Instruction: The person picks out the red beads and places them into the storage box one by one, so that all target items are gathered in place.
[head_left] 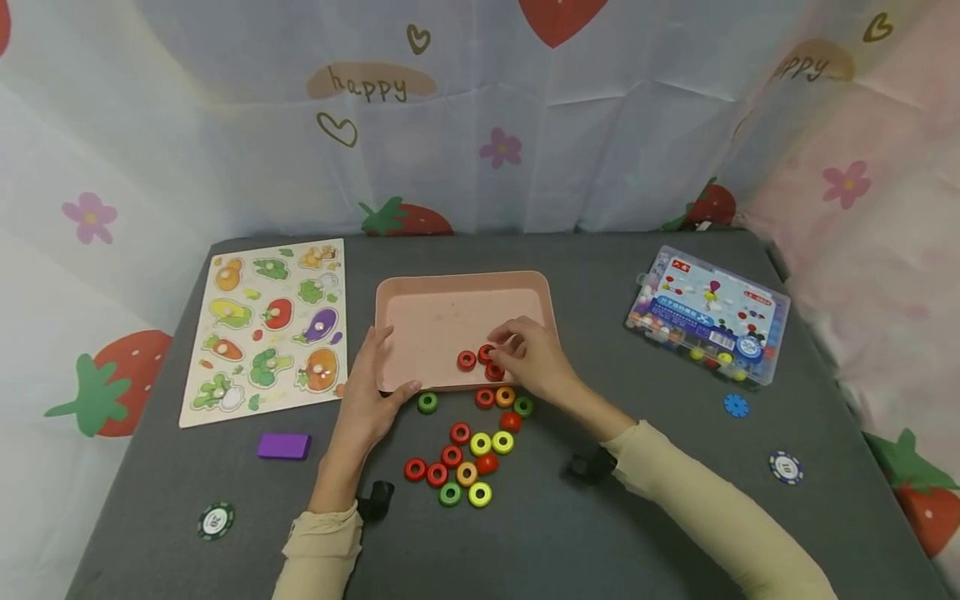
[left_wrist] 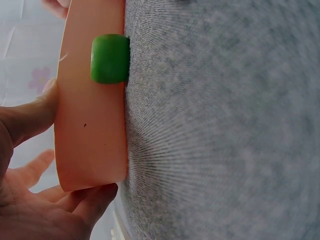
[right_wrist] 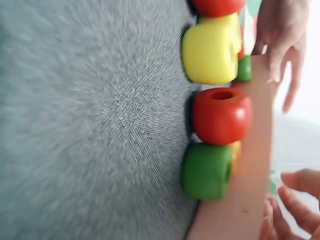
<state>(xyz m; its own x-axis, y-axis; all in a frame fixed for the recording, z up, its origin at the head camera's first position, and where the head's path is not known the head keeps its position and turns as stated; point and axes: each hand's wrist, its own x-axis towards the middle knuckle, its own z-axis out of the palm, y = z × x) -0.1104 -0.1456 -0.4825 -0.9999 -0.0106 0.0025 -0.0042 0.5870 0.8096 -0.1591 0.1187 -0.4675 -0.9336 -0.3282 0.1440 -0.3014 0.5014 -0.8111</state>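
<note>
Head view: the left hand (head_left: 372, 392) holds the near left corner of the pink tray (head_left: 450, 292), thumb on its front wall and fingers along its side. The right hand (head_left: 534, 357) reaches into the tray, fingertips pinching a red ring (head_left: 487, 353) beside two more red rings (head_left: 467, 360) lying inside. Loose red, yellow, green and orange rings (head_left: 465, 457) lie on the grey bench (head_left: 600, 533) just before the tray. A vegetable puzzle board (head_left: 270, 329) lies to the left, a plastic box (head_left: 708, 312) to the right.
</note>
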